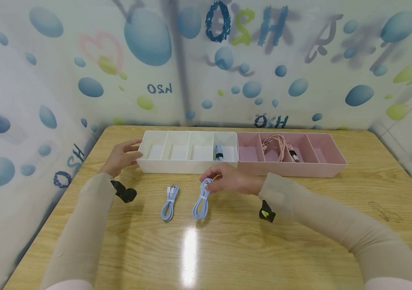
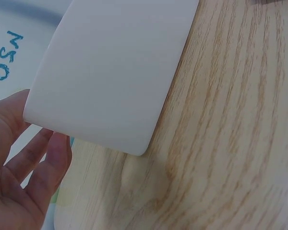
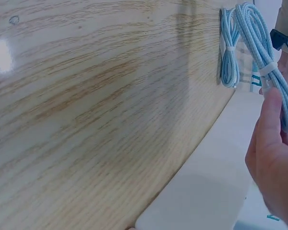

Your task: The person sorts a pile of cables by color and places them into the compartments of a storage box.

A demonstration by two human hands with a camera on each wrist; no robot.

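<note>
My right hand [image 1: 224, 181] pinches the top end of a coiled light-blue cable [image 1: 201, 199] in front of the white divided tray [image 1: 187, 165]; in the right wrist view the fingers [image 3: 271, 143] curl round that cable [image 3: 264, 52]. A second blue coiled cable [image 1: 170, 201] lies on the table to its left, also visible as the cable [image 3: 227, 52]. My left hand [image 1: 124, 155] rests with relaxed fingers against the tray's left end [image 2: 110, 72]. One more blue cable [image 1: 219, 153] lies in the tray's rightmost compartment.
A pink divided tray [image 1: 330, 167] abuts the white one on the right and holds a pink coiled cable [image 1: 276, 146]. Both trays stand on a wooden table [image 1: 300, 241] enclosed by bubble-patterned walls.
</note>
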